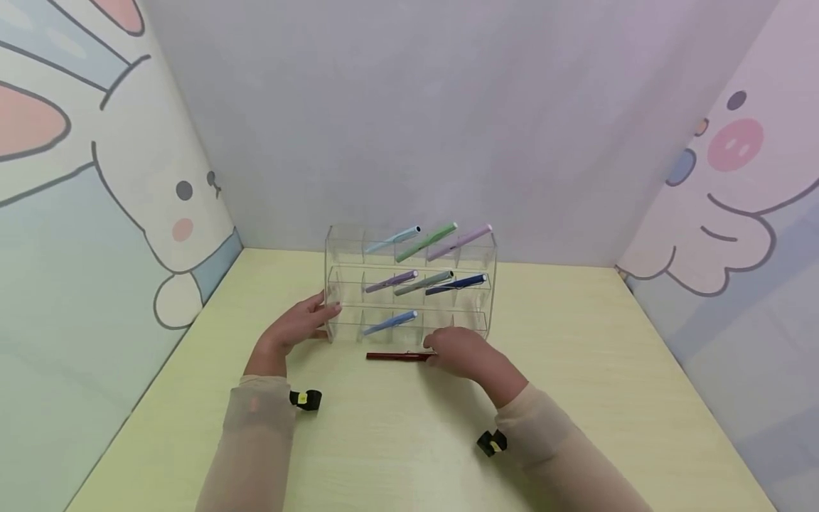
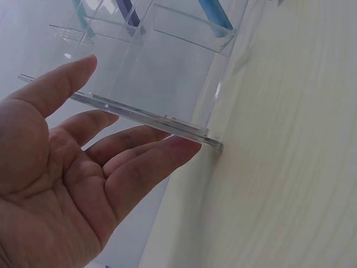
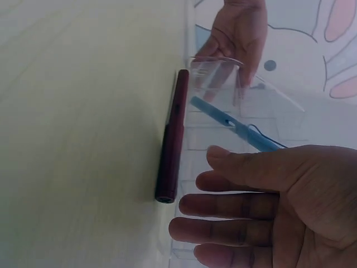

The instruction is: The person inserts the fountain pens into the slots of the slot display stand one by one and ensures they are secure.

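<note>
A clear acrylic pen rack (image 1: 345, 313) with three tiers stands on the table. My left hand (image 1: 301, 323) holds its left side panel, the thumb on one face and the fingers on the other, as the left wrist view shows. A dark red fountain pen (image 1: 393, 356) lies flat on the table along the rack's front. Over its right end is my right hand (image 1: 461, 352). In the right wrist view, that hand's fingers (image 3: 234, 206) are loosely extended beside the red pen (image 3: 172, 139), apart from it. A blue pen (image 1: 390, 323) rests in the bottom tier.
Light blue (image 1: 393, 240), green (image 1: 427, 242) and lilac (image 1: 459, 242) pens lean in the top tier. The middle tier bears purple (image 1: 391, 281), grey-green (image 1: 424, 283) and dark blue (image 1: 456, 284) ones. A grey wall (image 1: 409, 128) rises behind; printed panels flank the table (image 1: 384, 441).
</note>
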A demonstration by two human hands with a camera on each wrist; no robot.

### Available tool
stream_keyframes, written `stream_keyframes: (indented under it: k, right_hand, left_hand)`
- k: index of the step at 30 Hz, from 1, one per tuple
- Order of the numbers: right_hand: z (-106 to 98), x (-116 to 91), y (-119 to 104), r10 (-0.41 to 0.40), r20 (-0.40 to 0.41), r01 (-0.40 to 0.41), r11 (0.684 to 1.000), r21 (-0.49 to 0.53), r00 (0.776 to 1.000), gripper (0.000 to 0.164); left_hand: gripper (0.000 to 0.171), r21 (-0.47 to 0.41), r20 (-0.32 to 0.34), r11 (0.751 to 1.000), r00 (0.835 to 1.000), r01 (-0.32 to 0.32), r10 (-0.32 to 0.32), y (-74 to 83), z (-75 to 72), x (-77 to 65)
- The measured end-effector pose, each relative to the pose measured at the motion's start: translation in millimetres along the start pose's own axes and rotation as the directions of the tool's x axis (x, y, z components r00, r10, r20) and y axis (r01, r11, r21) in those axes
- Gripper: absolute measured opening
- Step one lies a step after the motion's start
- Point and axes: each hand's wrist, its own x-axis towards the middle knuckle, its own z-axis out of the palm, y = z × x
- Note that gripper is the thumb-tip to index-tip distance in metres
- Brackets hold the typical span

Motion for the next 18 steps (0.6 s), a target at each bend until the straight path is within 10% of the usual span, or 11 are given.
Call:
stream_keyframes:
  k: [18]
  right_hand:
    - [15, 9, -6, 0.009, 0.001, -0.008, 0.99, -0.14, 1.0, 0.009]
  left_hand:
    - [0.082, -0.007, -0.009, 1.0, 1.0, -0.003, 0.003, -1.3, 1.0, 0.2]
